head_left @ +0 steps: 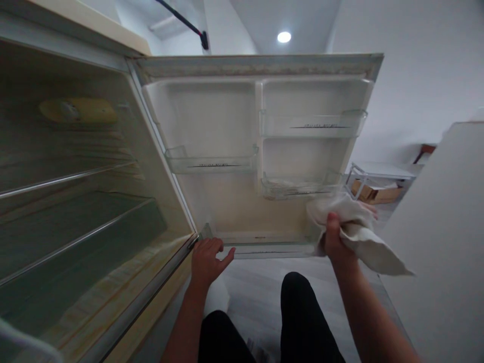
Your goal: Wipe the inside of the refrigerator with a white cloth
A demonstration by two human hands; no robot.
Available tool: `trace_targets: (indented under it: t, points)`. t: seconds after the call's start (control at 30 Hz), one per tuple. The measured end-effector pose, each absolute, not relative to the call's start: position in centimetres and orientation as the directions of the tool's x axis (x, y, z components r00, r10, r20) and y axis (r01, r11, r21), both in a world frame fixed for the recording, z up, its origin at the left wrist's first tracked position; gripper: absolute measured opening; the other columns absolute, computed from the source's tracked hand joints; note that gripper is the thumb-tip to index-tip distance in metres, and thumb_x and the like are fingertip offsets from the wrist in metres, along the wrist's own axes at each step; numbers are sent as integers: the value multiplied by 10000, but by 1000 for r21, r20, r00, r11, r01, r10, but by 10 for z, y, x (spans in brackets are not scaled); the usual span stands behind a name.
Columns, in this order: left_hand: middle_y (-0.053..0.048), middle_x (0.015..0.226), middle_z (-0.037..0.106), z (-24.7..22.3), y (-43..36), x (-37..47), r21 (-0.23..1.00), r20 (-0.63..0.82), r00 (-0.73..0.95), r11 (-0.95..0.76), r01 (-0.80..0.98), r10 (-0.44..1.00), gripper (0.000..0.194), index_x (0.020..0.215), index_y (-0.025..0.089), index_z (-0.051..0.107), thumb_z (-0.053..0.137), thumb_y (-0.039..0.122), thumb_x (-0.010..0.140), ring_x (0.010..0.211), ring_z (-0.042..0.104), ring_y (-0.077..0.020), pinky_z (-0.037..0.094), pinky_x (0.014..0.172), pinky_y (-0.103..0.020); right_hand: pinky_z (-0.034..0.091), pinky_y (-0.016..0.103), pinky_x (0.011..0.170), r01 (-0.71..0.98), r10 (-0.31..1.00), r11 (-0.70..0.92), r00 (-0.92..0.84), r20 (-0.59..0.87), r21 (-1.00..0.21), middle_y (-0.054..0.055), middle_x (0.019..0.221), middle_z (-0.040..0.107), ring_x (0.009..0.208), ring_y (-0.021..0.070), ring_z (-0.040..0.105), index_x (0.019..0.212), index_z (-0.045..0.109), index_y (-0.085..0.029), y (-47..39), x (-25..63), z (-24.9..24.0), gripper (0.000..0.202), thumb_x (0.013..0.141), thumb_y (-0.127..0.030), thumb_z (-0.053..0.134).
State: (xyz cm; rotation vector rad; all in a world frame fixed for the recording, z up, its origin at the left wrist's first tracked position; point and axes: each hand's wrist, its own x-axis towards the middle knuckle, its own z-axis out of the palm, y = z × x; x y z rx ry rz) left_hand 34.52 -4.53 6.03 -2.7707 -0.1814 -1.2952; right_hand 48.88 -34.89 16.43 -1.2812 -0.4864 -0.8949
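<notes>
Head camera view: an open cream-white refrigerator door [219, 116] spreads across the middle, its hinge edge on the left and its free edge on the right. At the lower free corner, the right hand [340, 244] holds a crumpled white cloth [353, 212], closed around it with the thumb on top. The cloth bunches against that corner, just below a clear plastic lower bin [295, 188], and one loose flap hangs out past the free edge. Near the lower hinge corner rests the left hand [207, 257], holding nothing visible, its fingers bent and the thumb spread wide; whether the fingertips press on the door or on the cabinet's rim, I cannot quite tell.

Above the lower bin, toward the top free corner, sits a clear plastic upper bin [276, 125]; a clear plastic side bin [212, 164] is by the hinge edge. A long clear bottom bin [272, 251] runs along the bottom edge. Inside the dim refrigerator cabinet [155, 176], a yellow oval fitting [96, 110] lies near the upper back, above glass shelves [71, 237].
</notes>
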Motion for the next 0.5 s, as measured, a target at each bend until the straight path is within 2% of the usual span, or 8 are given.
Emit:
trace_targets:
  t: [0.03,0.07,0.1,0.17,0.23,0.37,0.5]
  points:
    - [3,623,570,60,-45,346,-22,769,634,-989,144,75,342,674,251,478,606,479,893,674,559,-219,395,723,-382,485,476,1067,865,-240,-173,427,872,-471,139,1334,559,1293,308,527,1202,636,-215,-359,497,171,461,784,-353,776]
    - [3,623,570,59,-45,346,-25,772,631,-989,145,73,343,674,252,475,606,480,894,673,558,-218,396,725,-382,484,487,1063,890,-114,-324,299,947,-320,142,1372,533,1279,314,539,1254,628,-227,-368,506,179,505,787,-347,778]
    - [4,622,569,59,-45,347,-29,776,627,-989,145,69,345,675,252,472,606,482,896,670,556,-218,396,726,-383,490,488,1051,889,33,-416,226,974,-192,137,1388,527,1254,312,558,1298,617,-241,-375,516,187,532,799,-342,770]
    - [7,618,564,58,-45,348,-35,781,622,-990,140,60,348,677,253,465,607,482,898,662,555,-215,397,727,-383,512,473,1005,871,291,-490,200,936,-34,124,1369,555,1202,296,591,1356,588,-255,-384,536,199,526,849,-314,714]
    - [10,615,558,57,-45,349,-38,785,617,-990,135,54,350,680,253,459,610,480,899,658,558,-214,397,727,-382,530,446,942,842,387,-540,221,895,25,121,1287,607,1149,288,607,1348,593,-236,-386,549,206,466,886,-268,642]
    - [11,612,553,58,-46,352,-43,792,608,-989,141,52,353,681,251,456,618,479,897,658,567,-218,392,722,-382,516,388,853,815,381,-578,228,896,38,109,1087,649,997,260,622,1170,673,-202,-381,557,211,289,900,-240,577]
    - [11,606,550,58,-47,354,-46,792,608,-988,150,56,360,677,250,453,621,483,894,652,572,-220,386,718,-383,482,326,750,830,414,-557,241,878,35,87,998,631,849,213,618,1093,679,-189,-379,556,217,234,891,-235,569]
